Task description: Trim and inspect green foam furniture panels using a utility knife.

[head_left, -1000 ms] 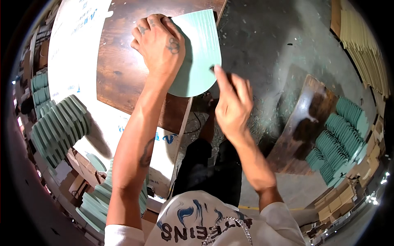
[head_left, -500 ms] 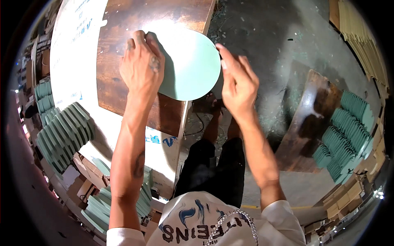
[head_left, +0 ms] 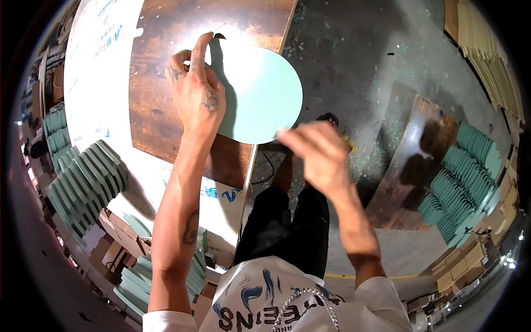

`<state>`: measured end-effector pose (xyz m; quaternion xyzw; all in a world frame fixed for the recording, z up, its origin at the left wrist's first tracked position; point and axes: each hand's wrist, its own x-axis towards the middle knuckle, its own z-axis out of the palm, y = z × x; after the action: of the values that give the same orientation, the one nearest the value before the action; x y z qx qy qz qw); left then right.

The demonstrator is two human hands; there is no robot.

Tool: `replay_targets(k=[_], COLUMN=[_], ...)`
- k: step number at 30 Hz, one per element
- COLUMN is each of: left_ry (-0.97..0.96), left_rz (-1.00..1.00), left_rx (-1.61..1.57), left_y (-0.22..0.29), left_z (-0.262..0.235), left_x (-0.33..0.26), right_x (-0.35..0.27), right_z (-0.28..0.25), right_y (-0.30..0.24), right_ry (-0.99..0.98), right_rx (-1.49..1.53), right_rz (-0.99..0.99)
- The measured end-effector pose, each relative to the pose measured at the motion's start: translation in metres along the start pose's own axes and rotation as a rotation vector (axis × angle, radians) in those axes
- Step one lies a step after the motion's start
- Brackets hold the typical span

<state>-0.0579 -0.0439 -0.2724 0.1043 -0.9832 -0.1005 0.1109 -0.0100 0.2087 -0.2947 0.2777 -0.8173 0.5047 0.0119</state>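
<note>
A pale green panel with a rounded edge [head_left: 265, 94] lies on a dark brown wooden board [head_left: 157, 105], its round end jutting past the board's right edge. My left hand [head_left: 198, 94] rests at the panel's left side with one finger stretched forward and the others bent; its shadow falls across the green surface. Under this hand, the panel's left end is hidden. Close to the panel's lower right rim is my right hand [head_left: 321, 152], smeared by motion. Its forefinger points toward the rim, and whether anything sits in its fingers is unclear. A small dark spot [head_left: 220, 36] shows near the left fingertip.
On the left, a stack of green pieces [head_left: 88, 182] stands on the white printed tabletop [head_left: 99, 94]. More green pieces [head_left: 135, 285] are below it. Across the floor at right, another brown board [head_left: 404, 171] bears stacked green pieces [head_left: 456, 188]. Green scraps litter the floor.
My right hand has moved down along the panel's rim, toward me. On my left hand, one finger has straightened forward. The panel sits slightly lower and farther right in view.
</note>
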Motion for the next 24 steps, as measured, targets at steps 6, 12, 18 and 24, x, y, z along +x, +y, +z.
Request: replay_targets(k=[6, 12, 18, 24], left_ry=[0.026, 0.006, -0.437, -0.703], left_rz=[-0.131, -0.180, -0.024, -0.138], left_rx=[0.024, 0.009, -0.602, -1.069], left_y=[0.007, 0.037, 0.040, 0.089], left_z=[-0.001, -0.013, -0.123, -0.184], left_x=[0.004, -0.004, -0.014, -0.048], right_x=[-0.002, 0.041, 0.037, 0.025], right_z=[0.012, 0.011, -0.073, -0.143], right_y=[-0.034, -0.018, -0.069, -0.134], right_ry=[0.274, 0.203, -0.135, -0.230], right_rx=[0.743, 0.860, 0.358, 0.412], right_rz=[0.693, 0.886, 0.590, 0.574])
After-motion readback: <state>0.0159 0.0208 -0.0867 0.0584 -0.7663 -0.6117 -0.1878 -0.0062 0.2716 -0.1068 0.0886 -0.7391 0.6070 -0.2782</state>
